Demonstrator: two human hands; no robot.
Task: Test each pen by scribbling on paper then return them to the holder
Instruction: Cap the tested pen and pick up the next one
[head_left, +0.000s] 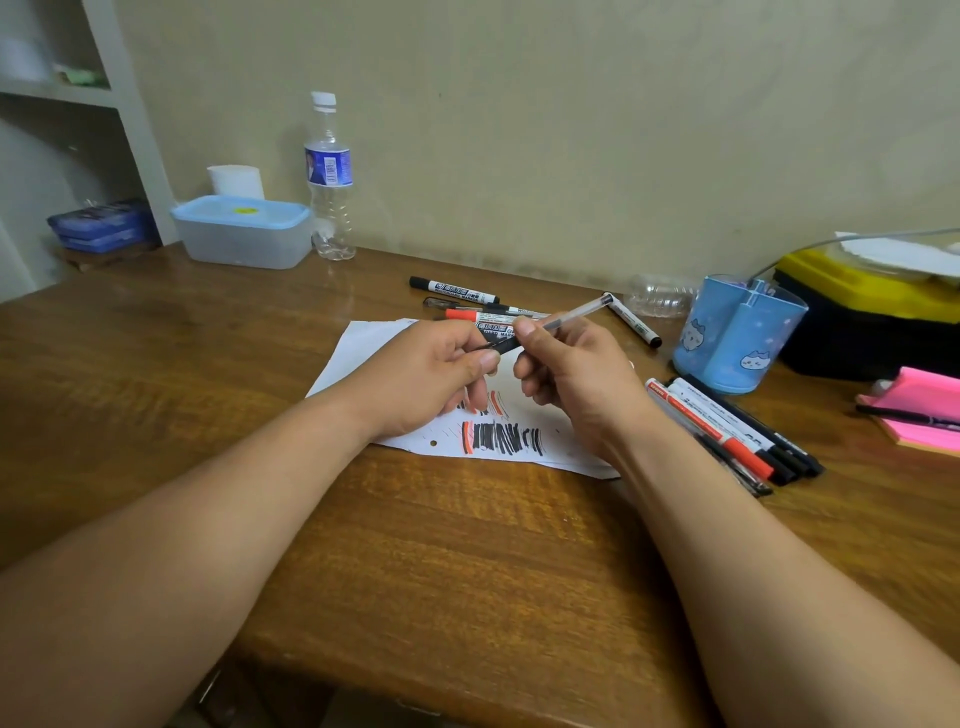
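Probably uncapping: pen above paper, middle of table. Left hand fingers pinching its black end, right hand fingers curled round barrel. Next: straight pull apart, scribble. Holder near right edge.

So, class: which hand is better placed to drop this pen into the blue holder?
Right, probably. The right hand grips the pen by its clear barrel, and the blue holder stands on that side; the left hand only pinches the pen's black end, farther away.
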